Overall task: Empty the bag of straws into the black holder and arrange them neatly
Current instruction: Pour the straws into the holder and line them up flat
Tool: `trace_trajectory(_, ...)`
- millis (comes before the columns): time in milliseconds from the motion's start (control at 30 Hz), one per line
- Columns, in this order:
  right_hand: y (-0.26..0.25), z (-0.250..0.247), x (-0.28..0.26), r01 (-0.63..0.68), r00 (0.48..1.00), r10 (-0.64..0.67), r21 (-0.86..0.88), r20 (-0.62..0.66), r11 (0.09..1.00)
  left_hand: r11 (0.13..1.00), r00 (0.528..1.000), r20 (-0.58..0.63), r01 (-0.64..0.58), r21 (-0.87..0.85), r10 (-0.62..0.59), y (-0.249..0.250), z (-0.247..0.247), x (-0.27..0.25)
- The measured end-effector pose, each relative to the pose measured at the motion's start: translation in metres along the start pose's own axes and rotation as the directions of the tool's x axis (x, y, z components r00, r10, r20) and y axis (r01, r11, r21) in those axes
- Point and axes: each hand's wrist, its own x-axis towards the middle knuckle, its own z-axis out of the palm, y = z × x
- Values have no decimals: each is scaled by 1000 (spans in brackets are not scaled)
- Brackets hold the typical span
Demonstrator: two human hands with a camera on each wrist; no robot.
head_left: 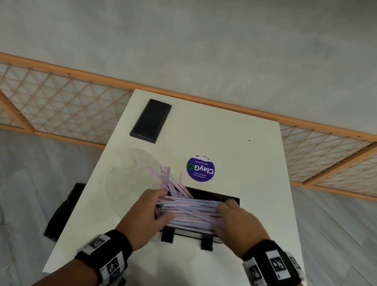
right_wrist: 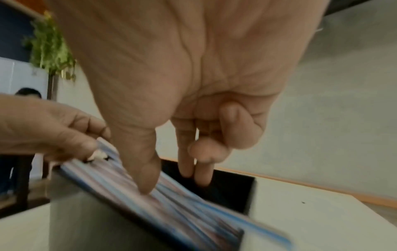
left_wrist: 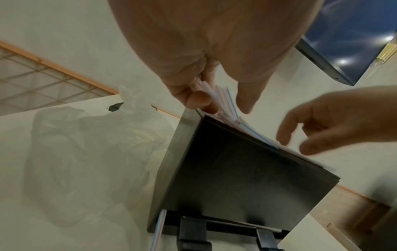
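The black holder (head_left: 212, 196) stands mid-table on two feet, heaped with thin pink-and-blue striped straws (head_left: 189, 210). My left hand (head_left: 162, 207) grips the left ends of the bundle; in the left wrist view its thumb and fingers (left_wrist: 217, 101) pinch the straws (left_wrist: 227, 105) over the holder's wall (left_wrist: 236, 169). My right hand (head_left: 221, 213) is at the right ends. Its thumb rests on the straws (right_wrist: 182, 207), and two straight fingers (right_wrist: 171, 178) reach into the holder (right_wrist: 232, 190). Several straws (head_left: 167, 178) splay out at the back left. The emptied clear bag (head_left: 127, 173) lies left of the holder.
A black phone-like slab (head_left: 151, 121) lies at the table's far left, and a purple round sticker (head_left: 200, 169) sits behind the holder. One straw (left_wrist: 160, 229) lies on the table by the holder's left foot. A dark object (head_left: 64, 211) stands beside the table's left edge.
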Motion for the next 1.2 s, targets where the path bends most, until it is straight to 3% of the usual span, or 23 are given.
trace_trajectory(100,10,13,-6,-30,995,39,-98,89,995,998,999,-7,-36,60,36,2,2,5)
trace_trajectory(267,4,20,-3,4,996,9,-149,91,989,978,993,42,-119,171,114,9,6,12)
trace_trajectory(500,-11,22,11,59,992,-58,5,-113,998,957,978,77,-204,207,192,18,-2,17)
trace_trajectory(633,-6,27,16,62,990,-48,95,-136,994,964,968,-84,-222,147,235,6,-18,14)
trace_trajectory(733,-4,36,18,43,996,-36,86,-77,995,994,963,-254,-67,84,87,-17,-25,0)
trace_trajectory(800,-2,42,19,44,994,-31,121,-108,992,996,958,-276,83,18,-75,-33,-25,-11)
trace_trajectory(933,0,45,13,137,952,-101,106,-288,985,972,967,-102,236,-7,-235,-63,-10,-23)
trace_trajectory(1000,-3,42,5,185,925,-152,64,-347,981,964,966,59,243,108,-250,-73,3,-23)
trace_trajectory(1067,-5,43,-2,198,918,-177,24,-354,980,934,928,199,267,238,-316,-81,21,-19)
trace_trajectory(1133,-7,46,-7,171,928,-164,-10,-333,985,901,886,248,315,300,-392,-87,37,-12)
trace_trajectory(1200,-8,52,-9,123,941,-120,-12,-315,992,888,882,233,328,322,-411,-93,50,-5)
